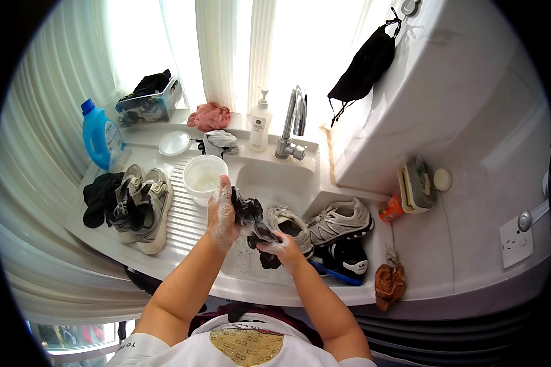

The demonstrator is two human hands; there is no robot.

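Over the white sink basin (275, 177) a wet, soapy black sock (249, 211) is stretched between my hands. My left hand (223, 215), covered in white suds, is closed on its upper part. Further down and to the right, my right hand (283, 249) pinches the lower part, and a dark end hangs below it. Just beyond my left hand stands a white plastic tub (206, 174) with whitish liquid inside. A grey sneaker (288, 225) lies in the basin close to my right hand. Suds and dark specks cover the basin floor.
Right of the basin sit another grey sneaker (341, 222) and a black shoe (347, 260). Grey sneakers (153, 211) and dark cloth (101, 199) rest on the left drainboard. A faucet (294, 122), pump bottle (260, 122) and blue detergent bottle (101, 137) stand behind.
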